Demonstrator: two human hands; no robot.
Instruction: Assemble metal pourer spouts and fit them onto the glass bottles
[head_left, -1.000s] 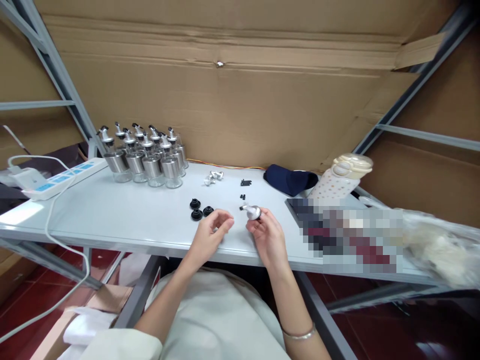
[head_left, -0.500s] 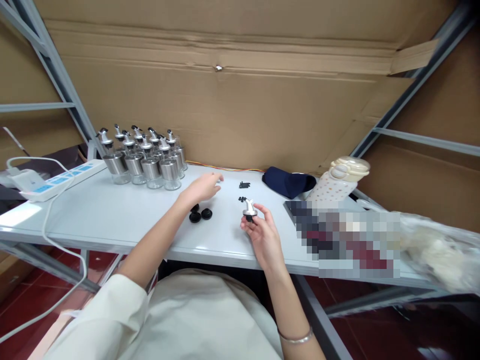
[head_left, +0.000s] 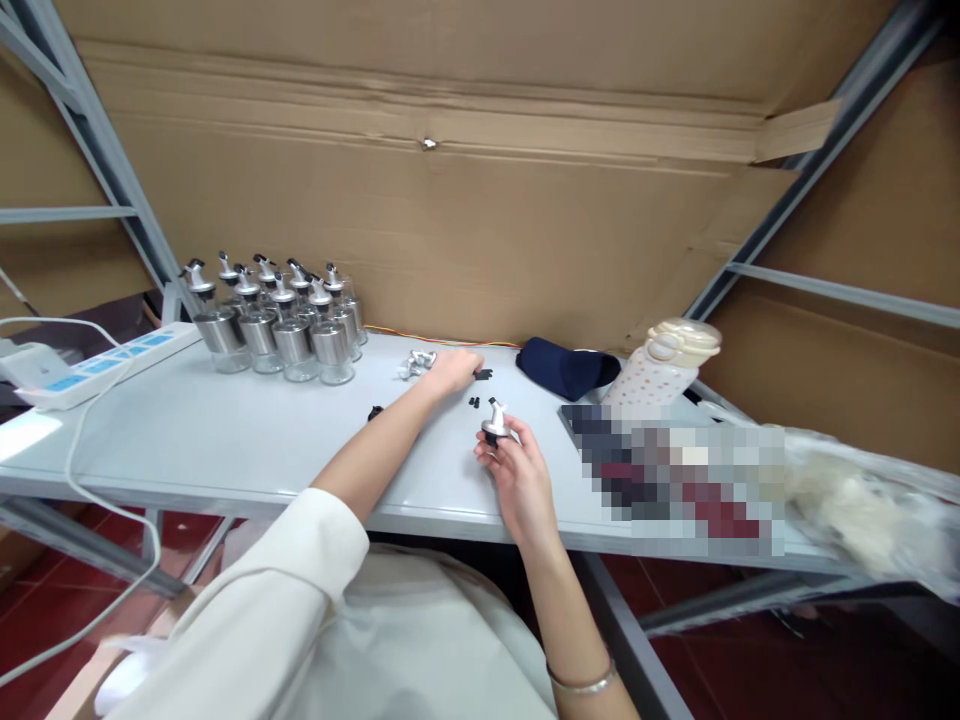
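Observation:
My right hand (head_left: 521,470) holds a silver pour spout (head_left: 495,422) with a black stopper base upright between thumb and fingers, just above the table. Farther back, my left hand (head_left: 456,372) has its fingers drawn together at a small pile of black plastic pieces (head_left: 484,375); whether a piece is in the fingertips is hidden. Several smaller black bits (head_left: 474,402) lie between the two hands. Beside my left wrist sit shiny metal parts (head_left: 415,364). A black round part (head_left: 376,412) shows partly behind my left forearm.
Several glass and steel bottles with pour spouts (head_left: 294,342) stand at the back left, near a power strip (head_left: 112,365) with a white cable. A navy cap (head_left: 566,368), a dotted bottle (head_left: 652,375) and a plastic bag (head_left: 862,510) are on the right. Cardboard (head_left: 450,230) walls the back.
My left hand has moved right to the black pieces, its fingers closing, uncovering the metal parts. My left forearm now covers most of the black round parts. My right hand still holds the spout.

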